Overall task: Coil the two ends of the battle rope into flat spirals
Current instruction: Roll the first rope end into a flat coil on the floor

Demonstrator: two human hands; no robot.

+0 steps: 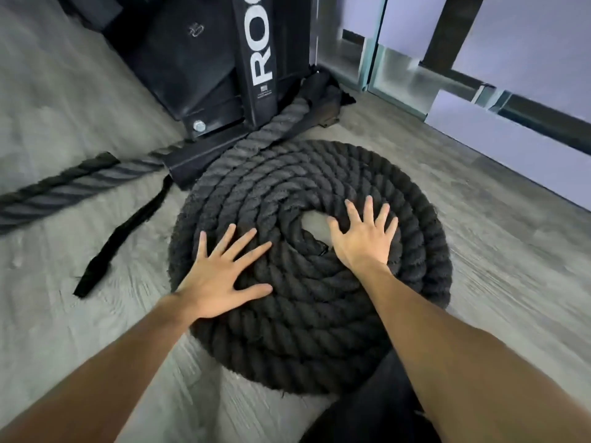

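The battle rope [307,266], already wound into a flat spiral on the floor [495,251], is pressed by the left hand [220,279] and right hand [364,238], each grip released and splayed, seemingly to keep its turns flat.

my thick black battle rope [307,302] lies on the grey floor, one end wound into a flat, tight spiral of several rings with a small bare gap at its centre. the twisted strands look coarse and fuzzy. from the far edge of the spiral [399,193] the rope runs up toward the base of a black rack. the other length [64,187] stretches away uncoiled at the far left, blurred, lying straight on the floor, well apart from the spiral.
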